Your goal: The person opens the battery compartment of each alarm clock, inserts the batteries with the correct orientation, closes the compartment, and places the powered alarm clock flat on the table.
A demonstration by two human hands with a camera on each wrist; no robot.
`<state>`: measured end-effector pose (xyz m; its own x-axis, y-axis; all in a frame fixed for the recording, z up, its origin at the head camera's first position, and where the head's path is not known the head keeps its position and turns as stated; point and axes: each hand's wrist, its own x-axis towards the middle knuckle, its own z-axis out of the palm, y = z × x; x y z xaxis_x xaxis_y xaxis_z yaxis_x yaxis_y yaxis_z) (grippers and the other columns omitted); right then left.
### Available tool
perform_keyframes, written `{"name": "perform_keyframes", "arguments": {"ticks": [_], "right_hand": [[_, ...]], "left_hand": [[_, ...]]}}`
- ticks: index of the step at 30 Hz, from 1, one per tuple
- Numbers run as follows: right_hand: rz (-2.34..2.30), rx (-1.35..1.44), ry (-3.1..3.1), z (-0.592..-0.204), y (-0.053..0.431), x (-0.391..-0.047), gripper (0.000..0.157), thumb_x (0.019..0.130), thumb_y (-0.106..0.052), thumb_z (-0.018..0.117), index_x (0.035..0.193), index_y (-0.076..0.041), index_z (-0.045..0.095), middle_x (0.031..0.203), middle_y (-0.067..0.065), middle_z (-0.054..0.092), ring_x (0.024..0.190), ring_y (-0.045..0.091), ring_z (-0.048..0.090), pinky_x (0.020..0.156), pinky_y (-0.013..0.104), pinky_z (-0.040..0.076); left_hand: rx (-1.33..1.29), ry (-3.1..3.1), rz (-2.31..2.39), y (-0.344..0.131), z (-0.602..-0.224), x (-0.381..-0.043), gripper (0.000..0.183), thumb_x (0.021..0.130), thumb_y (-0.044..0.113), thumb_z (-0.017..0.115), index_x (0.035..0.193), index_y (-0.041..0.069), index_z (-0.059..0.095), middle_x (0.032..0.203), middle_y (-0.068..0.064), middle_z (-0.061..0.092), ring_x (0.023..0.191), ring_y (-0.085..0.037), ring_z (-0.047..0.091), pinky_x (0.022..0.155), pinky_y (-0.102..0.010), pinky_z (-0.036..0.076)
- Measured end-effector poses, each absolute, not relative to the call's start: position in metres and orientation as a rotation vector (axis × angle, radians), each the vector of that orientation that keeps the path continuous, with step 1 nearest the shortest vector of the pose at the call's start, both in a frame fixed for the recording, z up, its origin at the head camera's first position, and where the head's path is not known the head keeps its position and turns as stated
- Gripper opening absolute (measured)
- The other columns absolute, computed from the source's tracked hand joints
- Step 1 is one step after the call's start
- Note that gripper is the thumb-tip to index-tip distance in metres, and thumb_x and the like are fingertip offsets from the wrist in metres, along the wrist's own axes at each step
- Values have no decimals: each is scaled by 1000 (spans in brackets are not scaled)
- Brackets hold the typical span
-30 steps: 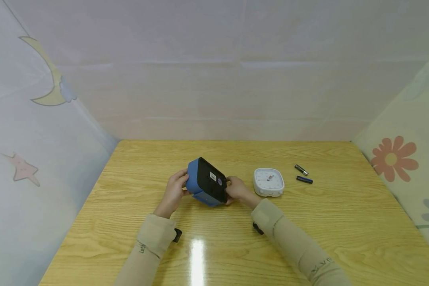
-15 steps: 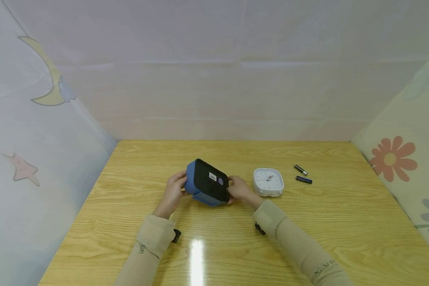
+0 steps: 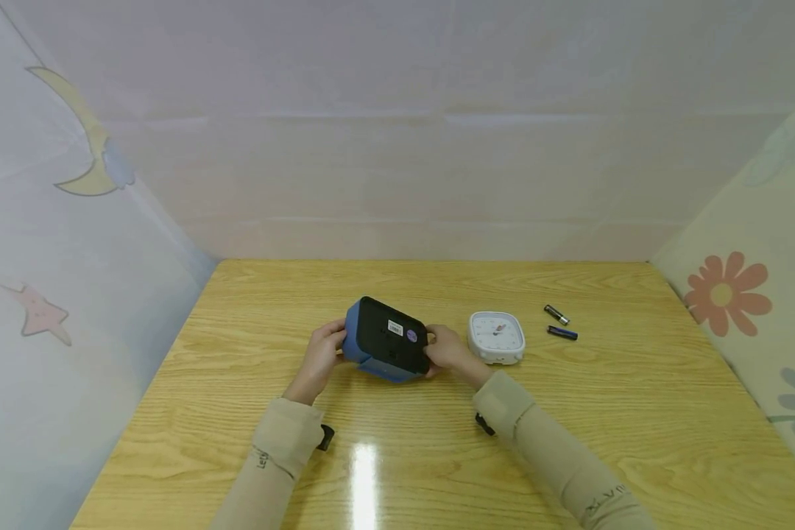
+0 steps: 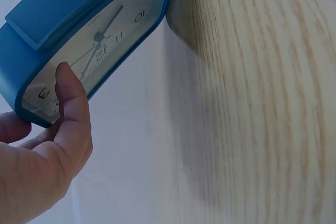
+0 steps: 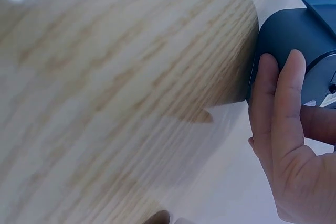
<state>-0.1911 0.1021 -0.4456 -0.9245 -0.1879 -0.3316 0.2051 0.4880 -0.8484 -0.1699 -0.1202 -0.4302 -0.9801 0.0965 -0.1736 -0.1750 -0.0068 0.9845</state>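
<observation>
A blue alarm clock [image 3: 391, 338] is tilted over the table with its black back up, bearing a white barcode label and a round purple sticker. In the left wrist view, its white dial [image 4: 100, 38] faces down toward the wood. My left hand [image 3: 321, 357] grips the clock's left end, one finger lying over the dial and the thumb on the other side. At the opposite end my right hand [image 3: 445, 349] holds the clock, thumb at the back's edge. The right wrist view has two fingers [image 5: 287, 98] along the blue side.
Just right of my right hand stands a white clock [image 3: 497, 338], dial up. Beyond it lie a black-and-silver battery [image 3: 556, 315] and a dark blue battery [image 3: 562, 333]. Patterned cloth walls [image 3: 397, 184] border the wooden table [image 3: 397, 471].
The blue clock has turned slightly in both hands, its black back tipping further upward. My right hand has shifted a little to the right with it.
</observation>
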Motion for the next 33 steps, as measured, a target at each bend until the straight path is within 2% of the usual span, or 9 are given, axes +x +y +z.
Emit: {"name": "perform_keyframes", "arguments": {"ticks": [8,19,25,33], "right_hand": [[-1405,32,2360,-445,104,-190,50,84,9,46,133,9,36,78,17,59,49,25,60,50,36,53],[-1388,-5,2401,-447,107,-192,49,86,8,46,133,11,34,80,17,58,48,24,59,47,33,52],[-1327,-38,2462,-447,108,-192,47,87,6,47,132,10,36,76,15,59,48,25,60,47,33,51],[-1267,-51,2500,-443,108,-192,48,89,3,47,135,7,35,77,14,59,49,24,60,49,33,52]], "left_hand": [[-121,2081,2070,-120,-431,-172,40,95,5,33,131,-10,40,124,-25,47,89,-18,54,69,-30,49],[-182,2133,2012,-120,-432,-174,39,94,5,33,129,-10,42,110,-21,52,73,-15,51,61,-26,46],[-177,2150,1971,-122,-436,-175,38,94,5,34,127,-10,44,103,-19,55,70,-15,52,60,-30,45],[-188,2141,1947,-126,-439,-177,37,95,11,40,126,-7,46,85,-10,57,62,-14,54,60,-34,47]]}}
